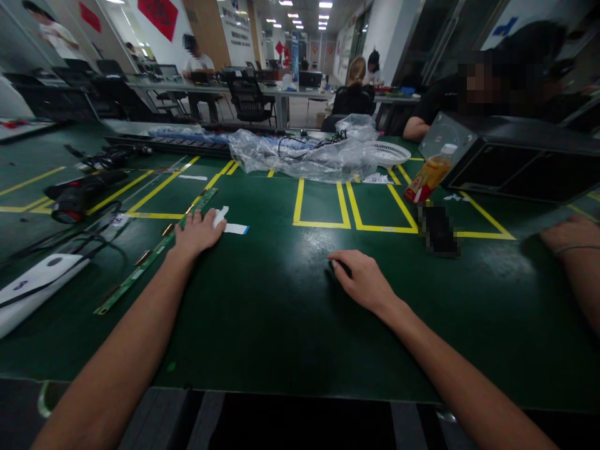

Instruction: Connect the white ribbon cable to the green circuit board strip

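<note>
My left hand (199, 232) lies with its fingers spread over the upper part of a long, narrow green circuit board (152, 257). Beside its thumb, a white flat ribbon cable (235, 229) with a blue end sticks out to the right. Another short white strip (220, 215) rises by the thumb, partly covered. My right hand (360, 275) rests on the green table (281, 325), fingers curled and thumb tip near the index fingertip, with nothing visible in it.
Left are a white device (42, 284) with black cables and a black-and-red handheld tool (77, 195). Clear plastic wrap (300, 156) lies at the back. A drink bottle (429, 174), a dark phone-like object (439, 230) and a black case (525, 156) stand right, near another person's arm (576, 262).
</note>
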A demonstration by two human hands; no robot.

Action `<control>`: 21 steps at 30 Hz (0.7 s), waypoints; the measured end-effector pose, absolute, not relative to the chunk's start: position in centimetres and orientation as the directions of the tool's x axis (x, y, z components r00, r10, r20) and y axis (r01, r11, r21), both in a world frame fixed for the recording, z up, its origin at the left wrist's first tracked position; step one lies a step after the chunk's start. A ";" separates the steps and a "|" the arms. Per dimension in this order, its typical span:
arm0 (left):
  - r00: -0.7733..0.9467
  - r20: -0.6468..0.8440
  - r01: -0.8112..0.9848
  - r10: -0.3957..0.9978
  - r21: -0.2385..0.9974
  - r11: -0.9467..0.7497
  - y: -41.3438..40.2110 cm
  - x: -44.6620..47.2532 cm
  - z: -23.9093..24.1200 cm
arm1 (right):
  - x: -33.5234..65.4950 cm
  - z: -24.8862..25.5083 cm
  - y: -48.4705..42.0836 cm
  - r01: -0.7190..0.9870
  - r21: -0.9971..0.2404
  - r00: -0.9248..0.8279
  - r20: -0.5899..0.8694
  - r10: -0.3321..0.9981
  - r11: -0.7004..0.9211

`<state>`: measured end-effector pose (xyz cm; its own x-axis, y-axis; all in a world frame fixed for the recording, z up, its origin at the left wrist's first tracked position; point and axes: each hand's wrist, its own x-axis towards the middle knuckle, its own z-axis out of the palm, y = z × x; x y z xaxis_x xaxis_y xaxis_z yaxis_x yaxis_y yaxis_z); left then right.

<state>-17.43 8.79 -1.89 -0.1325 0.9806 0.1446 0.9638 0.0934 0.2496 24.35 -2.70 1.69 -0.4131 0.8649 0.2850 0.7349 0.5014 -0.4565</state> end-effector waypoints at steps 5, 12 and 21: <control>-0.161 0.010 0.975 0.987 0.155 0.157 9.2 -17.1 -1.8 | 24.2 2.0 -2.8 0.736 -0.459 -0.410 0.282 0.867 0.498; 0.219 -0.060 0.973 0.974 0.087 -0.213 7.8 -11.1 -0.7 | 24.0 2.3 -3.0 0.709 -0.464 -0.473 0.245 0.846 0.531; 0.739 -0.055 0.671 0.672 0.155 -0.725 1.2 -0.6 0.3 | 23.5 1.1 -3.5 0.744 -0.331 -0.571 0.138 0.809 0.581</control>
